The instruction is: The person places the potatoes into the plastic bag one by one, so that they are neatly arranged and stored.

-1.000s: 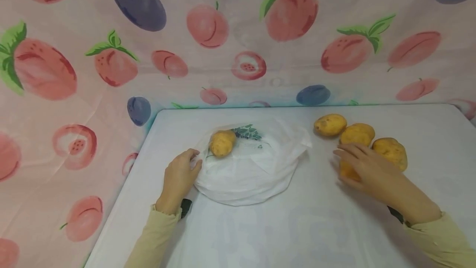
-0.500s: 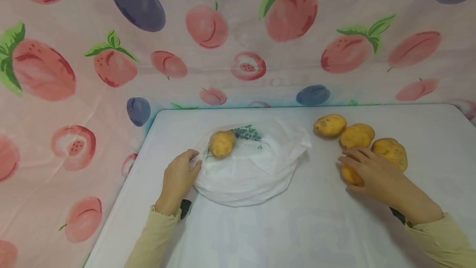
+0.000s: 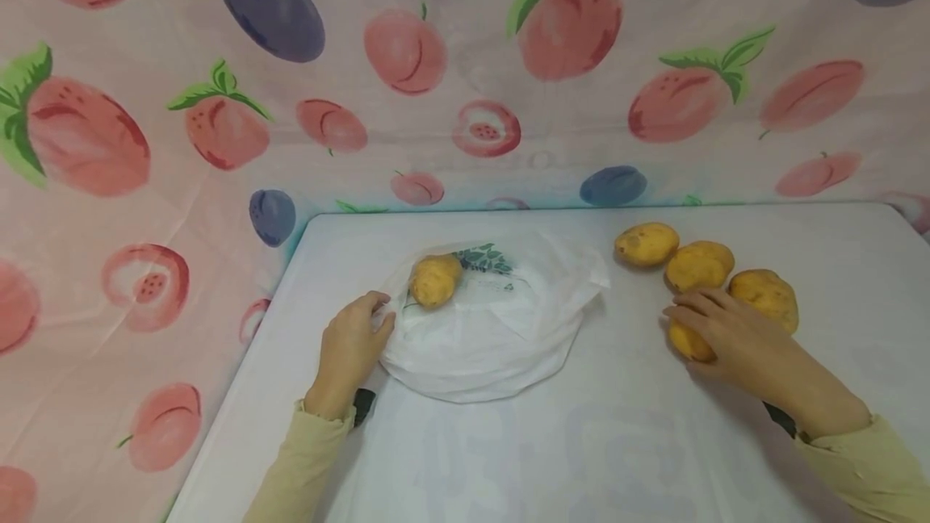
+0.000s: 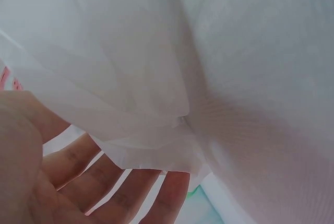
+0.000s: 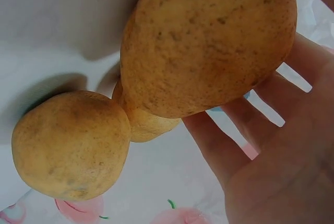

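Observation:
In the head view, a white plastic bag with a green leaf print lies on the table, a yellow potato showing at its left part. My left hand rests at the bag's left edge, thumb and fingers apart; in the left wrist view its fingers touch the bag's hanging rim. On the right, my right hand grips the nearest potato, its palm side hidden from above. The right wrist view shows fingers round this potato, thumb partly in sight.
Three more potatoes lie beyond the right hand: one at the back, one in the middle and one at the right. A fruit-patterned cloth hangs behind the white table and along its left side.
My right hand has settled onto the nearest potato, which has shifted slightly toward me. The left hand and the bag have stayed in place.

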The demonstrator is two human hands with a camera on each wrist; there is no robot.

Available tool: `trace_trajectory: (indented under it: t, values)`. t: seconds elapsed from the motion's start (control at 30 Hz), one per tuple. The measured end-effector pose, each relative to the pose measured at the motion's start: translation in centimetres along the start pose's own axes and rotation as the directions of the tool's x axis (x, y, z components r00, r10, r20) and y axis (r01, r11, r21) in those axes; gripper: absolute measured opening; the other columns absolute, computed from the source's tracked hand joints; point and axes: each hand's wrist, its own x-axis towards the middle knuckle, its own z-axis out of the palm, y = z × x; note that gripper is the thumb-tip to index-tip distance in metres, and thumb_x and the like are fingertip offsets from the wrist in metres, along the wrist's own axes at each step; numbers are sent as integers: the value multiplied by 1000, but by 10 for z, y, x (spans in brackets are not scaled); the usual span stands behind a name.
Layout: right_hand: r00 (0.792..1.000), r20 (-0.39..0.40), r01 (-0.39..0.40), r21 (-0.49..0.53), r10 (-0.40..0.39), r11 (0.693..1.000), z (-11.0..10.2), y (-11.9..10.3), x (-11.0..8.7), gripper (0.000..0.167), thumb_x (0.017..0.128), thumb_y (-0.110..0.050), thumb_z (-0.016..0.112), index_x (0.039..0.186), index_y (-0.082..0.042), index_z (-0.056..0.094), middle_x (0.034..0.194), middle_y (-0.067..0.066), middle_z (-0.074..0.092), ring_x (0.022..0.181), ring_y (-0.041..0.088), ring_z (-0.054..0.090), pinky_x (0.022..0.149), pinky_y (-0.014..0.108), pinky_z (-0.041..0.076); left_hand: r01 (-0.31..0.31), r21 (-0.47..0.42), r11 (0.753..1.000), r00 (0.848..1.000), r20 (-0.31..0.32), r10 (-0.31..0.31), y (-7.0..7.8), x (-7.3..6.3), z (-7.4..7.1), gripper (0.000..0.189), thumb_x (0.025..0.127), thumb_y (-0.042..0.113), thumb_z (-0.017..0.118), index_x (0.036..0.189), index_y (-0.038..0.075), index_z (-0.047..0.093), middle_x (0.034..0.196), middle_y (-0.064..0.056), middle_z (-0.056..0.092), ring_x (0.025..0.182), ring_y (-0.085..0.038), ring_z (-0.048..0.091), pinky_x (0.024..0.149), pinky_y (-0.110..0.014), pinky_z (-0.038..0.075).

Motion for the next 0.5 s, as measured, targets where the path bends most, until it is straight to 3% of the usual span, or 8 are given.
trace_trajectory:
  t: [0.5]
  values:
    - [999,-41,28,5,-28,1000,-9,-2,10,63,64,-19,92,118,-2,67,121,21,62,113,43,55,84,62,50,-1,5,1000,1000,3,1,1,-1,-1,27,91,16,70,114,3,68,112,-15,72,103,-33,69,82,-49,56]
